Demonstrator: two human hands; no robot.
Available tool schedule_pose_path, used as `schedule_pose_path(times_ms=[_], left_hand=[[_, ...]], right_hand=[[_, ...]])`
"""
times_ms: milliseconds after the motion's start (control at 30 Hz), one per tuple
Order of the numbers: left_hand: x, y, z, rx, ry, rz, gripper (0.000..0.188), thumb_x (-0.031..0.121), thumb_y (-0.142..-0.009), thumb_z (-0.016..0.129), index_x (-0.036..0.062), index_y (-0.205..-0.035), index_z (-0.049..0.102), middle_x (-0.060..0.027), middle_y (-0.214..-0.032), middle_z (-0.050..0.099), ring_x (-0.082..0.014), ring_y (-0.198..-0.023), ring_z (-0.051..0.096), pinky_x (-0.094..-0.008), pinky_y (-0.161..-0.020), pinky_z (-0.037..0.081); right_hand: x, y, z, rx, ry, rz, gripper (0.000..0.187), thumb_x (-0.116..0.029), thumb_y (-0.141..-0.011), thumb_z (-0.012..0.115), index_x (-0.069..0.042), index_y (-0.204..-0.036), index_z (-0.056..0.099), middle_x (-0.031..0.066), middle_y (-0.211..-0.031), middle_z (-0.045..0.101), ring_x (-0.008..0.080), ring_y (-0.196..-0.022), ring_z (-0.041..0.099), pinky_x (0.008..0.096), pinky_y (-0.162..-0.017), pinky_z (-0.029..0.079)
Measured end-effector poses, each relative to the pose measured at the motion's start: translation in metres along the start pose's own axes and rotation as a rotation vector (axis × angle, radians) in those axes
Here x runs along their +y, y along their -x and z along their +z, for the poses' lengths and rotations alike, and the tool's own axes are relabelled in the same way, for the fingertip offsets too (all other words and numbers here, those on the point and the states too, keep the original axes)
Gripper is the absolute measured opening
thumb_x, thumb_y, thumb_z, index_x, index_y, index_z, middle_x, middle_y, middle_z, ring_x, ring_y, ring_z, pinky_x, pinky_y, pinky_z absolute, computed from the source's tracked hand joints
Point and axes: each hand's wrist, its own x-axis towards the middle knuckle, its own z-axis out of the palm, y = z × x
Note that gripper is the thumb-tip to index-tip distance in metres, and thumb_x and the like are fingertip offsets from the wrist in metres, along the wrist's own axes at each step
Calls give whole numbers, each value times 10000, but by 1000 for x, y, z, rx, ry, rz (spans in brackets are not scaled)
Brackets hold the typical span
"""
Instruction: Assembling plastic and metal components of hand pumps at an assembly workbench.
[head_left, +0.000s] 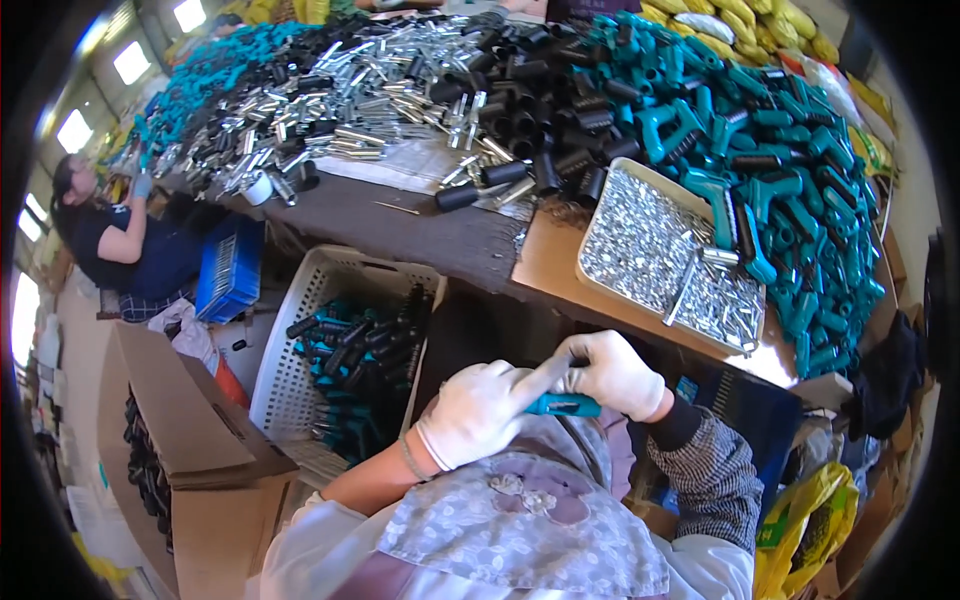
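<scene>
Head — gloved hands [470,412] [615,375]; teal handle [566,405] held

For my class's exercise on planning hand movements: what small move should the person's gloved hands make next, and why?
Perhaps steady the teal piece with the left hand while the right hand turns it slightly. Both hands meet at it above the patterned apron, off the table, so it seems supported only by them; they hide the exact grip, so this is tentative.
</scene>
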Motion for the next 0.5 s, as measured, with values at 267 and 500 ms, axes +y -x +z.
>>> schedule_pose_path(times_ms=[267, 500], left_hand=[[-5, 5, 14, -12, -28, 45, 714, 138, -805, 680, 115, -1484, 462, -82, -888, 653, -299, -795, 633, -431, -708, 526], [-9, 6, 16, -5, -21, -4, 732, 162, -822, 697, 76, -1499, 434, -90, -952, 677, -295, -808, 649, -411, -721, 543]], right_hand=[[3, 5, 15, 123, 260, -149, 145, -83, -767, 730, -10, -891, 712, 206, -833, 692, 387, -794, 687, 422, -726, 552], [8, 22, 33, 311, 554, -415, 213, -215, -773, 791, -66, -902, 710, 115, -888, 695, 340, -823, 678, 420, -733, 550]])
